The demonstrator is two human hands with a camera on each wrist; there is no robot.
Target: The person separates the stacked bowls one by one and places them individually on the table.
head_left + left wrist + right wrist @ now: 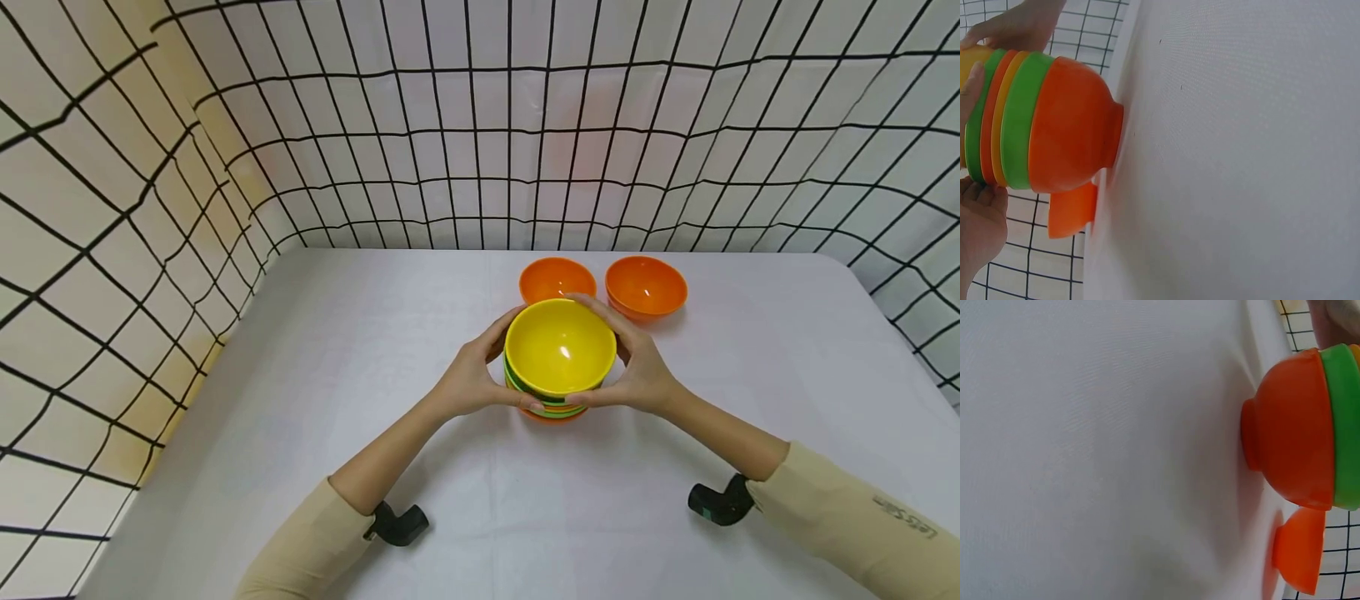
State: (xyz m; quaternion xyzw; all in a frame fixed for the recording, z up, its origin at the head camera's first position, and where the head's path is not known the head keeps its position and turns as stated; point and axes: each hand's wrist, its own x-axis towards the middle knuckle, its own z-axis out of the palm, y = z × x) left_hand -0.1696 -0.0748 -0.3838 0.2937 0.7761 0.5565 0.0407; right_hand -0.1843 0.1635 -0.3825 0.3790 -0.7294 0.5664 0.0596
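A stack of nested bowls (559, 358) stands on the white table (375, 375), a yellow bowl (561, 343) on top and green and orange rims under it. The bottom orange bowl (1072, 125) rests with its foot on the cloth (1291, 431). My left hand (474, 375) grips the stack's left side, fingers curled round the rims. On the other side my right hand (639, 367) grips it the same way. In the left wrist view my fingers (979, 225) press the rims.
Two single orange bowls (557, 279) (646, 287) sit just behind the stack. One of them shows beside the stack in the wrist views (1072, 214) (1299, 550). A black wire grid (225, 167) on white walls fences the table at the back and both sides.
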